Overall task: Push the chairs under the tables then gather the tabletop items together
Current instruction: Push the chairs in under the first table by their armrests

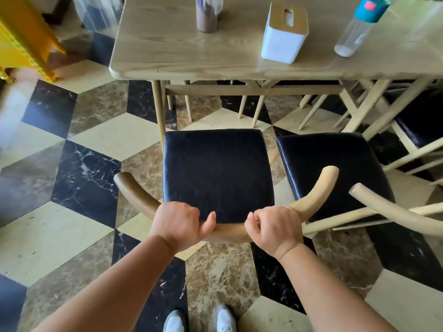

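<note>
1. still early, judging by the layout: near chair (217, 173) at frame centre stands pulled out, black seat wholly clear of the table (182, 51) edge above it.
2. second chair (335, 168) just to its right also out; seats further right partly tucked under.
3. tabletop items ungathered: tissue box (284, 32), clear bottle (357, 27) and brown jar (206, 14) spread apart along the top of the frame.
4. left hand (176, 224) curled round the curved backrest rail, thumb lying along it.
5. right hand (275, 227) clamped on the same rail, just beside the left, both forearms reaching up from the bottom edge.
</note>
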